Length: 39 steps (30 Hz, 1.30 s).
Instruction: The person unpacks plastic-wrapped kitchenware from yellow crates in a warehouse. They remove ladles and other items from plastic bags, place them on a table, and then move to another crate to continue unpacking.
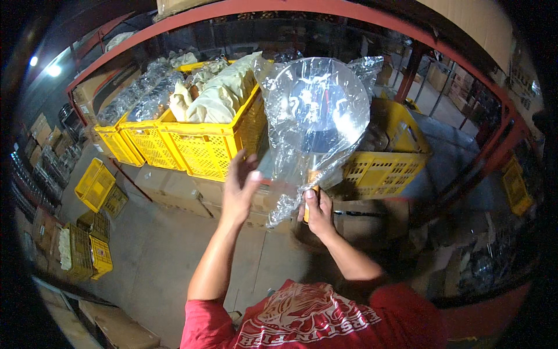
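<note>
A round, shiny frying pan (325,110) in clear plastic wrap is held up in front of me, its disc toward the top. My right hand (318,214) grips its orange-brown handle (314,176) low down, thumb on the near side. Loose wrap (283,208) bunches and hangs beside that hand. My left hand (239,185) is raised to the left of the pan, fingers apart and holding nothing. It looks close to the edge of the wrap; I cannot tell whether they touch.
Yellow crates (200,148) with plastic-wrapped items and pale cloth stand on the rack at left. Another yellow crate (381,171) sits behind the pan at right. Red rack beams (244,9) frame the shelf. More yellow crates (95,185) are on the floor at left.
</note>
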Each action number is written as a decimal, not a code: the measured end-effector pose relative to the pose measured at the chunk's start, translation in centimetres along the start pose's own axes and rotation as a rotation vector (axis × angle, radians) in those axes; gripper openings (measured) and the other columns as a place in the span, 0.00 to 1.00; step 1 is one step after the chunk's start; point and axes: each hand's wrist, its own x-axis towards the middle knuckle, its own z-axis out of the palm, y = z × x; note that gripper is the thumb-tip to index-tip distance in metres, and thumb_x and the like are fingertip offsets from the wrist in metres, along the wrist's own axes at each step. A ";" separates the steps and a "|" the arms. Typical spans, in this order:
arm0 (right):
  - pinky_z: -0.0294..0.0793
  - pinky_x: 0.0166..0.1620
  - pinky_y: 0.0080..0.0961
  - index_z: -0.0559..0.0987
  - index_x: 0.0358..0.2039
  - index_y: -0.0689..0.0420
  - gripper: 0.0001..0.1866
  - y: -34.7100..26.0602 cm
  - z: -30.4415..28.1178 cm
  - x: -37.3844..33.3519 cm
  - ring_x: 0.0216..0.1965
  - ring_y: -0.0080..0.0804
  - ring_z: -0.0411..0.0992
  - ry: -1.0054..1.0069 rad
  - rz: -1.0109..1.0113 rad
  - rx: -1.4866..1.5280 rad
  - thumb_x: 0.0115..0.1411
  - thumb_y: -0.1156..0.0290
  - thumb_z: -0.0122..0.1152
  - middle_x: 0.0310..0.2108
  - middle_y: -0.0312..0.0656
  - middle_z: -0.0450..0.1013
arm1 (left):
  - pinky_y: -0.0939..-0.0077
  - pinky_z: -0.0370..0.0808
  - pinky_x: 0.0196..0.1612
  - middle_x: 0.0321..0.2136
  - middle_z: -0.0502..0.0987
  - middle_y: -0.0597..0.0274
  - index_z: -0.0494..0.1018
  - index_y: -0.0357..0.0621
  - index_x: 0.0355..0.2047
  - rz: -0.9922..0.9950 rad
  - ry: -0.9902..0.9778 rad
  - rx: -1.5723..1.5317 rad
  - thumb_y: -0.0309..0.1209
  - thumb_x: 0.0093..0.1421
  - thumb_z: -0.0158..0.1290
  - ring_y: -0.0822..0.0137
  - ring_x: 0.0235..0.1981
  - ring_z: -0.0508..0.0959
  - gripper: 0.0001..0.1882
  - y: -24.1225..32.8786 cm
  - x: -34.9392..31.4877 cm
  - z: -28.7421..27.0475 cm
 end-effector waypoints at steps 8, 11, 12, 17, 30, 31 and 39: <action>0.70 0.19 0.22 0.72 0.34 0.59 0.18 1.4 0.3 -0.6 0.18 0.24 0.70 -0.260 -0.021 0.158 0.67 0.55 0.50 0.23 0.35 0.69 | 0.71 0.72 0.46 0.43 0.77 0.56 0.71 0.30 0.50 -0.428 -0.545 -0.300 0.40 0.58 0.62 0.67 0.42 0.74 0.28 -0.7 1.4 6.7; 0.68 0.23 0.19 0.72 0.37 0.59 0.16 1.6 0.2 -1.4 0.21 0.21 0.68 0.000 -0.242 -0.284 0.67 0.57 0.50 0.25 0.34 0.68 | 0.72 0.72 0.46 0.41 0.77 0.57 0.71 0.30 0.50 -0.272 -0.322 -0.319 0.35 0.60 0.60 0.67 0.41 0.74 0.23 -0.8 0.5 7.6; 0.67 0.24 0.18 0.71 0.38 0.59 0.15 1.6 0.2 -2.3 0.21 0.19 0.66 0.011 -0.239 -0.273 0.68 0.58 0.50 0.25 0.33 0.67 | 0.74 0.72 0.46 0.41 0.77 0.58 0.70 0.31 0.50 -0.392 -0.227 -0.330 0.31 0.60 0.59 0.68 0.41 0.74 0.21 -0.8 0.3 7.6; 0.63 0.24 0.18 0.70 0.41 0.57 0.15 2.5 0.2 -6.0 0.20 0.15 0.61 -0.106 0.172 0.120 0.67 0.57 0.53 0.23 0.31 0.65 | 0.69 0.75 0.47 0.45 0.76 0.55 0.68 0.33 0.52 -0.290 -0.045 -0.534 0.31 0.60 0.58 0.65 0.42 0.76 0.23 -1.3 -1.0 6.4; 0.68 0.56 0.41 0.70 0.54 0.61 0.25 -2.1 -4.9 -0.8 0.48 0.46 0.71 -0.022 0.020 -0.848 0.62 0.60 0.59 0.45 0.54 0.72 | 0.82 0.61 0.19 0.18 0.69 0.74 0.71 0.44 0.26 -0.497 -0.039 -0.018 0.30 0.57 0.60 0.80 0.17 0.66 0.08 -0.1 -5.9 -0.9; 0.62 0.60 0.47 0.73 0.50 0.58 0.24 -3.1 -7.2 1.5 0.53 0.51 0.67 0.173 -0.235 -1.157 0.58 0.58 0.63 0.49 0.49 0.71 | 0.81 0.59 0.18 0.18 0.69 0.74 0.72 0.43 0.25 -0.441 -0.032 0.062 0.29 0.58 0.59 0.81 0.15 0.64 0.08 -0.3 -6.4 -1.0; 0.55 0.56 0.47 0.76 0.43 0.57 0.32 -3.3 -17.1 12.6 0.45 0.44 0.64 0.043 -0.523 -1.611 0.48 0.43 0.66 0.40 0.44 0.68 | 0.80 0.58 0.17 0.15 0.68 0.74 0.75 0.39 0.28 -0.615 -0.017 0.194 0.28 0.60 0.58 0.81 0.14 0.62 0.06 -4.4 -6.8 2.8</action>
